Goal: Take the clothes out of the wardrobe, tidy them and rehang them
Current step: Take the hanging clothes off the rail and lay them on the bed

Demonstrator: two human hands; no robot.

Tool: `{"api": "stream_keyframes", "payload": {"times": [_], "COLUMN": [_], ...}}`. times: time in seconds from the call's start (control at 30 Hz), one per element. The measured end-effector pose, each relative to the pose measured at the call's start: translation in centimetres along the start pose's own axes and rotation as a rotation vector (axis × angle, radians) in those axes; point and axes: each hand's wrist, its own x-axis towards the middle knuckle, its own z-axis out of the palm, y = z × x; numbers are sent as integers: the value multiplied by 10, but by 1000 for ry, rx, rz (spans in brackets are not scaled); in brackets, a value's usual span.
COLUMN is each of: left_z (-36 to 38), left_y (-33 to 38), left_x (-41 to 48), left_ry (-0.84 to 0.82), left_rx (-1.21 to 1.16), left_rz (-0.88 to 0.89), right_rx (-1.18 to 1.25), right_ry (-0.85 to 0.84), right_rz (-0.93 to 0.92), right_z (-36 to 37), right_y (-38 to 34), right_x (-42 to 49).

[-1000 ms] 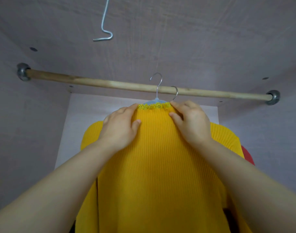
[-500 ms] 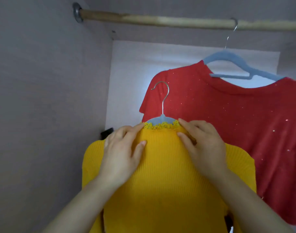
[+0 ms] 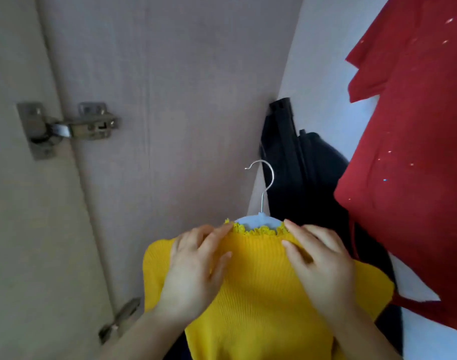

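Observation:
A yellow ribbed knit top (image 3: 258, 294) with a lace collar sits on a pale blue hanger (image 3: 258, 220) whose metal hook points up, free of any rail. My left hand (image 3: 196, 271) grips the left shoulder near the collar, and my right hand (image 3: 321, 266) grips the right shoulder. Both hold the garment up in front of me, low inside the wardrobe. A red speckled shirt (image 3: 409, 162) hangs at the right. The rail is out of view.
A dark garment (image 3: 305, 183) hangs or leans in the back corner behind the yellow top. The wardrobe's side panel (image 3: 196, 100) fills the middle, with a door hinge (image 3: 71, 126) at the left and a second hinge (image 3: 120, 318) lower down.
The yellow top on its hanger has come off the rail and moved down and left. My view has dropped, so the rail has left the frame and the side panel and hinges show.

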Motion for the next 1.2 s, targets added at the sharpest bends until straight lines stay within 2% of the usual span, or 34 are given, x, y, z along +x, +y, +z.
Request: {"api": "stream_keyframes", "payload": {"times": [0.23, 0.5, 0.9, 1.2], "left_z": [-37, -116, -277, -416], "left_y": [-8, -7, 3, -7], "left_x": [-98, -217, -395, -538], "left_ry": [64, 271, 683, 815], "left_rx": [171, 403, 722, 951], "left_rz": [-300, -598, -965, -1167], "right_rx": [259, 609, 1104, 1318], "right_ry": [-112, -238, -410, -624], "right_rz": [-170, -344, -580, -744], "right_z": [38, 61, 51, 31], "right_y": [-47, -161, -424, -644], "right_x": [-45, -82, -149, -218]}}
